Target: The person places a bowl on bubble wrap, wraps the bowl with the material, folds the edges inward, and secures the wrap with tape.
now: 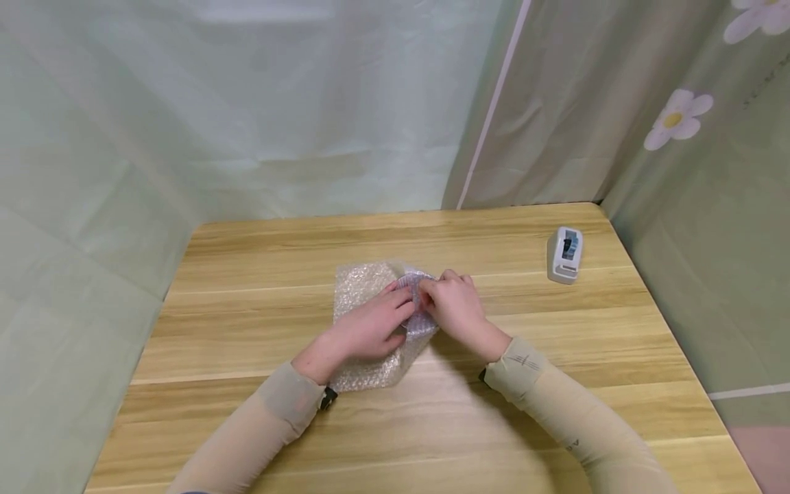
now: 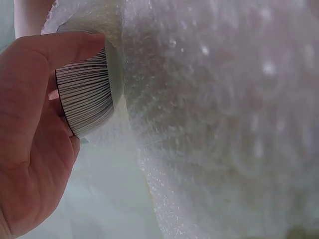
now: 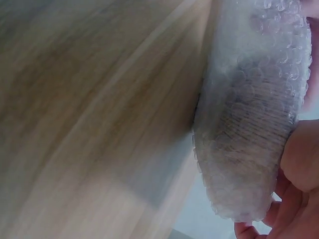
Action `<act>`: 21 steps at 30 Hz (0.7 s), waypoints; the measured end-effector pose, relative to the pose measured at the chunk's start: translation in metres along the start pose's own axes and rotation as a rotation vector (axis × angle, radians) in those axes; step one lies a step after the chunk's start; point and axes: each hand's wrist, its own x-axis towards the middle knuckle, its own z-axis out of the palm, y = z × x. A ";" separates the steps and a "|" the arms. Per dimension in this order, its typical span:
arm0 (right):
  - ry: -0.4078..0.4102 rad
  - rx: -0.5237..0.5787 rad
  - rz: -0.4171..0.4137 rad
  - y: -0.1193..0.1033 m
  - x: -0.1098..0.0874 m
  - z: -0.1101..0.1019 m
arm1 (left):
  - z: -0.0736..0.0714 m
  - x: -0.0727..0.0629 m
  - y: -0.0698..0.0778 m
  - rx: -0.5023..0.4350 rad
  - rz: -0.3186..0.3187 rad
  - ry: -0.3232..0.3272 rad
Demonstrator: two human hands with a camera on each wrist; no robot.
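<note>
A bowl (image 2: 87,94) with thin dark stripes and a dark rim stands on a sheet of bubble wrap (image 1: 364,288), part of which is folded up around its right side. My left hand (image 1: 376,322) grips the bowl at the rim; in the left wrist view its thumb lies along the striped outer wall. On the opposite side, my right hand (image 1: 457,309) pinches the raised bubble wrap against the rim. Through that layer the stripes show blurred in the right wrist view. From the head view, both hands cover much of the bowl.
A white and grey tape dispenser (image 1: 564,255) stands at the back right of the wooden table (image 1: 247,329). Pale curtains (image 1: 333,110) hang behind the table and along both sides. The flat part of the wrap extends left under my left hand.
</note>
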 end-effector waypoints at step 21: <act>0.072 0.039 0.034 0.001 0.000 0.001 | 0.002 0.004 0.009 0.160 -0.031 -0.072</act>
